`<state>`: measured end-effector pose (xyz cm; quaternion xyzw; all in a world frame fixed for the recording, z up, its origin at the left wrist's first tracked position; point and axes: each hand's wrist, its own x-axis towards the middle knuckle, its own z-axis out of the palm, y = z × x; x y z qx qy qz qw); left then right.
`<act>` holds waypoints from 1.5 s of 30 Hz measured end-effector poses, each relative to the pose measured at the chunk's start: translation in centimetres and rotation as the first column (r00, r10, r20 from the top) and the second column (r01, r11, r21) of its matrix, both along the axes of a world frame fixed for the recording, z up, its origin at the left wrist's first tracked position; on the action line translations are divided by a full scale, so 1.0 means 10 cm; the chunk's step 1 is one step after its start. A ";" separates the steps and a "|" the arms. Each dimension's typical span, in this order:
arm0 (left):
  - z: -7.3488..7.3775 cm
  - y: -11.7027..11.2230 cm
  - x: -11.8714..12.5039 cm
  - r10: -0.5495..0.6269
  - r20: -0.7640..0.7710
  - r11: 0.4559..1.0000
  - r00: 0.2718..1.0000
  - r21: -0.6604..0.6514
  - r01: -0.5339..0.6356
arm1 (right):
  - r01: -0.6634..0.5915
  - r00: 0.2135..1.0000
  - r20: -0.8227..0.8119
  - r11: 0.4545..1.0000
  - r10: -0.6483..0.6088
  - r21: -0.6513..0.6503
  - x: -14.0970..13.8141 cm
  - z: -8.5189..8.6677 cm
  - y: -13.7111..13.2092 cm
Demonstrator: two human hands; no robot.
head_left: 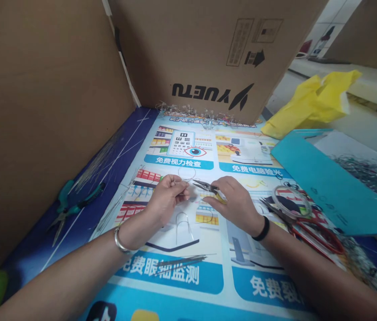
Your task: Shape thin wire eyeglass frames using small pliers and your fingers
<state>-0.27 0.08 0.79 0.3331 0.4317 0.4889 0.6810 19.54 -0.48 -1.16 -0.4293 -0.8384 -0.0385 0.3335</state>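
My left hand (171, 196) is closed in a pinch on a thin wire (188, 171), whose bent end curves up above the fingertips. Just right of it, my right hand (233, 203) grips needle-nose pliers (206, 186) with a yellow handle. The dark jaws point left toward the pinched wire; whether they touch it I cannot tell. Below my left hand a U-shaped wire (182, 219) lies on the printed mat (210, 263). Nearer to me rests a small bundle of straight wires (183, 262).
Teal-handled pliers (71, 206) and long loose wires (96, 162) lie at left. Red-handled scissors (318, 236) and a clear ring (291, 200) lie at right, beside a teal box (322, 187) of wire scraps. Behind are a yellow bag (309, 104) and cardboard (188, 49).
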 end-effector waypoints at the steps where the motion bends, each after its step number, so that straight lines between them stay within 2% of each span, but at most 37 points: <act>1: 0.00 0.01 0.00 -0.013 -0.017 1.000 1.000 -0.002 0.013 | -0.005 1.000 -0.023 1.000 0.005 -0.011 0.00 0.00 0.00; 6: -0.03 0.01 -0.02 -0.057 -0.082 0.998 0.995 -0.005 0.057 | -0.005 0.990 -0.139 0.989 -0.016 -0.150 -0.02 0.02 0.01; 10: -0.04 -0.01 -0.02 -0.090 -0.107 0.996 0.990 -0.009 0.089 | 0.057 0.976 -0.188 0.962 -0.110 -0.267 -0.04 0.06 0.02; 15: -0.02 -0.01 -0.01 -0.062 -0.099 0.998 0.993 -0.005 0.062 | 0.085 0.965 -0.207 0.941 -0.159 -0.326 -0.02 0.08 0.03; 18: 0.01 -0.02 0.00 -0.009 -0.119 1.000 0.993 -0.016 0.007 | 0.049 0.968 -0.222 0.952 -0.121 -0.303 -0.03 0.09 0.00; 21: 0.04 -0.03 0.03 0.042 -0.143 0.999 0.989 -0.027 -0.046 | 0.025 0.972 -0.225 0.983 -0.067 -0.184 -0.07 0.10 -0.04; 25: 0.04 -0.04 0.05 0.076 -0.130 0.997 0.989 -0.007 -0.077 | -0.011 0.990 -0.144 0.999 0.006 -0.033 -0.13 0.07 -0.08; 29: 0.02 -0.05 0.08 0.092 -0.137 0.996 0.986 0.013 -0.091 | -0.012 0.997 -0.080 1.000 0.013 0.015 -0.15 0.06 -0.09; 36: 0.01 -0.07 0.09 0.084 -0.118 0.996 0.990 0.022 -0.082 | -0.015 0.998 -0.066 1.000 0.017 0.026 -0.17 0.05 -0.09; 45: 0.00 -0.06 0.09 0.100 -0.133 0.995 0.986 0.044 -0.095 | -0.019 0.989 -0.145 0.995 0.004 -0.099 -0.17 0.07 -0.11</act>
